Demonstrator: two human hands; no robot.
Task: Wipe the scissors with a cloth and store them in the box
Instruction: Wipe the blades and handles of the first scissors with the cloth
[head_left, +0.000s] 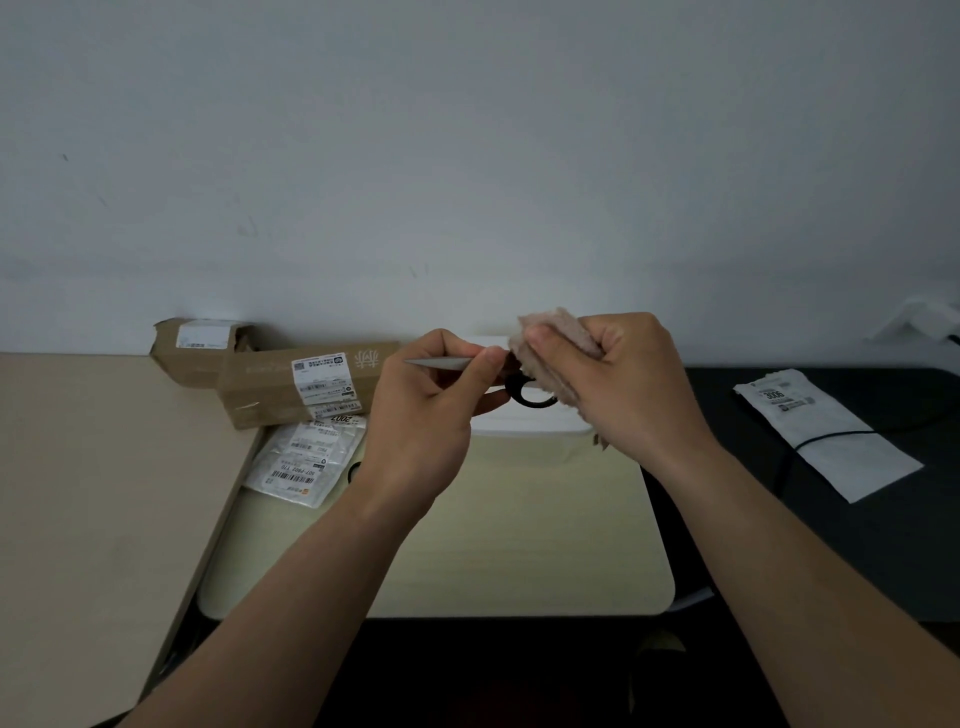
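Pinching the scissors (441, 362) by the blades in the left grip (431, 400) at frame centre; curling the right grip (634, 384) round the beige cloth (556, 353), pressing it on the black handles, in front of the white box (524, 423).

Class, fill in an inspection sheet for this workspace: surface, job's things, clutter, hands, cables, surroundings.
Surface: pale rounded tabletop, between a beige table and a black desk.
Job's things: scissors held in the air, blades pointing left; beige cloth bunched at their black handle end; white box on the tabletop behind the hands.
Clutter: cardboard cartons; labelled plastic mailers; white mailer bag on the black desk.
Hands: left hand pinches the blades; right hand grips the cloth.
Cables: black cable lies across the white mailer bag.
Surroundings: plain pale wall; unclear white object at the right edge.
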